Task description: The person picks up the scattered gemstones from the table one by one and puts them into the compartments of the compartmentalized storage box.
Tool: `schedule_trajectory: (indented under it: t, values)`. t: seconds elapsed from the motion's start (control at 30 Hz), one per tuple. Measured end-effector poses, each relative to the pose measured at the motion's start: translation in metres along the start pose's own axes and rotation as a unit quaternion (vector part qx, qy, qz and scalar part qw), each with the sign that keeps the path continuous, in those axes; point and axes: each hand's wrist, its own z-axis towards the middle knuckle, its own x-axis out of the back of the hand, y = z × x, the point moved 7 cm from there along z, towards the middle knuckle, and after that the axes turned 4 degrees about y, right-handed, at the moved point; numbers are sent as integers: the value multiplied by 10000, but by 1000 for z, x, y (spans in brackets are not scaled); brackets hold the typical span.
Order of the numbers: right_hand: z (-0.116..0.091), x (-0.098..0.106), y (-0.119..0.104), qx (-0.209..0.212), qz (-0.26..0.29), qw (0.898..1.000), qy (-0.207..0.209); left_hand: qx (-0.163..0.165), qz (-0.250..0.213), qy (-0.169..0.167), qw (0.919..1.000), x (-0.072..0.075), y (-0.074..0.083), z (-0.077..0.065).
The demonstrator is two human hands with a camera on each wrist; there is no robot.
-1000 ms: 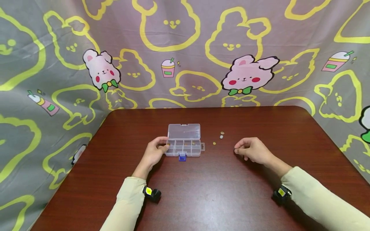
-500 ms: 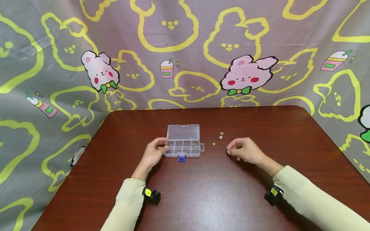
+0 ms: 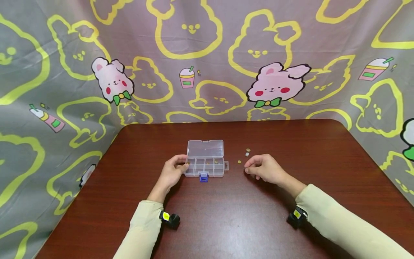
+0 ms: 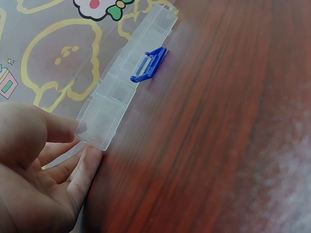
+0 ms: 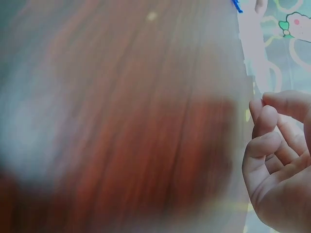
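A clear plastic compartment box (image 3: 204,167) stands on the table with its lid (image 3: 205,148) raised at the back and a blue latch (image 3: 203,177) at the front. My left hand (image 3: 172,172) grips its left end, thumb in front and fingers behind, as the left wrist view also shows. A few small yellowish pieces lie in the back-row compartments. My right hand (image 3: 264,169) is to the right of the box, thumb and index fingertips pinched together on a small dark piece, mostly hidden by them. Near those fingertips lies a small yellow pebble-like piece (image 3: 239,162).
Farther back, a whitish pebble-like piece (image 3: 247,154) and a brownish one (image 3: 248,150) lie close together. A hanging tab (image 3: 226,165) sticks out from the box's right end. Patterned cloth (image 3: 213,64) surrounds the brown table (image 3: 207,219) at the back and sides.
My right hand has moved left across the table toward the box, its fingertips still pinched. The left hand keeps its grip on the box, which stays in place.
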Motion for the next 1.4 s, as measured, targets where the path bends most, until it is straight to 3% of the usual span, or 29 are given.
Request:
schedule_trajectory:
  t: [0.23,0.33,0.47,0.57,1.07,1.4]
  values:
    - [5,-10,-9,176,-25,9998,-52,-14,-111,-31,9999,-1,-2,-2]
    - [7,-14,-12,236,0,9997,-95,-14,-77,-71,9999,0,12,-8]
    - [10,-19,-18,201,48,9997,-143,15,-4,-91,10000,0,15,-8]
    - [12,-24,-24,204,131,9996,-164,16,-20,-56,10000,0,4,-2]
    - [22,-45,-46,494,316,9980,-234,20,-39,-51,10000,0,4,-1]
    - [27,-58,-60,531,450,9970,-346,-203,-47,-160,9997,3,38,-19]
